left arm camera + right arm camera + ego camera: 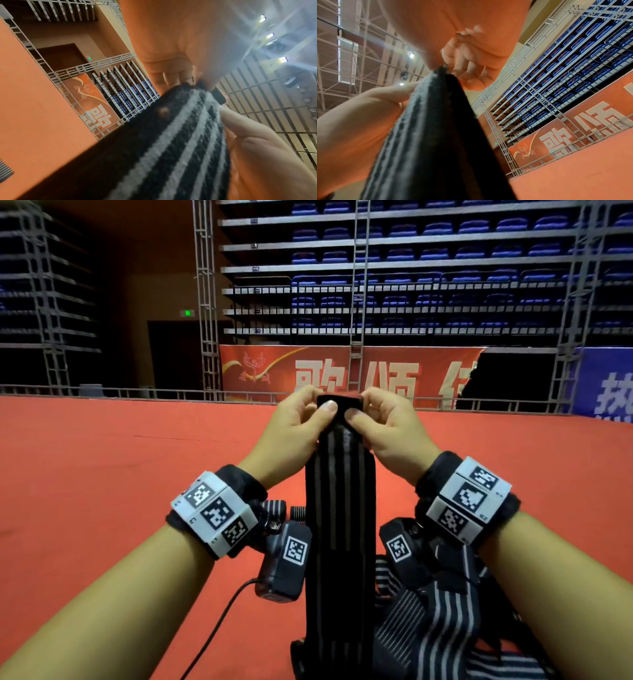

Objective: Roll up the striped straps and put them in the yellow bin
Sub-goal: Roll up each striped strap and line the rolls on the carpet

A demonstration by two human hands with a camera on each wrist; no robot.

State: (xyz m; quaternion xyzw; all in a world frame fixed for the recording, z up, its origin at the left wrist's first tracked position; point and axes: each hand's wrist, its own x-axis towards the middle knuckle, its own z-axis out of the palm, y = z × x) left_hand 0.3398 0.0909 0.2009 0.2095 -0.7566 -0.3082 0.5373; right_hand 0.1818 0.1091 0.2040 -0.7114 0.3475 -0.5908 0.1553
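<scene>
Red flooring (102, 474) stretches out to a railing, with a red banner (342, 371) and tiers of blue seats (445, 251) behind it. Left to right in the head view: the left hand (294, 422) pinches the top end of a striped strap (339, 508), which hangs straight down between the wrists, and the right hand (383, 422) pinches the same end from the other side. A loose heap of striped straps (438, 621) lies low on the right. The rolling looks barely begun: only the top edge seems folded over, the length is unrolled, and the heap is untouched. No yellow bin shows in any view.

The left wrist view adds the strap's pale stripes close up; the right wrist view shows its dark side edge and curled fingers (471, 67).
</scene>
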